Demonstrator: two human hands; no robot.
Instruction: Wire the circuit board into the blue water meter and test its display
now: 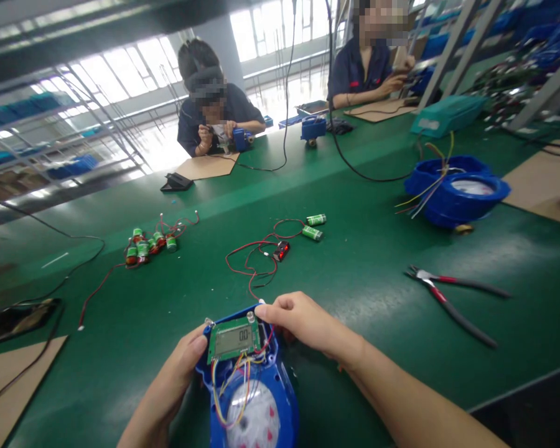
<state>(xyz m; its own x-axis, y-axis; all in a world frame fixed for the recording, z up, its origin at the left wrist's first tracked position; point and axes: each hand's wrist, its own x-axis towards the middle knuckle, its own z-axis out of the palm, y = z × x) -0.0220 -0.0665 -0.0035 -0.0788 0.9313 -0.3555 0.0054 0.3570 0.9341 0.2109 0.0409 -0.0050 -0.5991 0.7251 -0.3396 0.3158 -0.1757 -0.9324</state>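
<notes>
A blue meter housing (287,398) stands at the front of the green table, its round clear window toward me. In its upper part sits a green circuit board with a lit display (236,338), and coloured wires loop down from the board. My left hand (189,354) grips the housing's left side, thumb at the rim. At the top right corner my right hand (294,317) is closed, thumb and finger by a small white connector (261,302). From there a red and black lead runs to a small module with red glowing digits (281,251) and two green batteries (312,233).
Red-handled cutters (452,298) lie open on the right. Behind them is another blue housing (462,190) with loose wires. Several wired batteries (142,249) are bunched at left. Two people (214,118) work across the table, near a black stand (176,182) and a teal box (448,115).
</notes>
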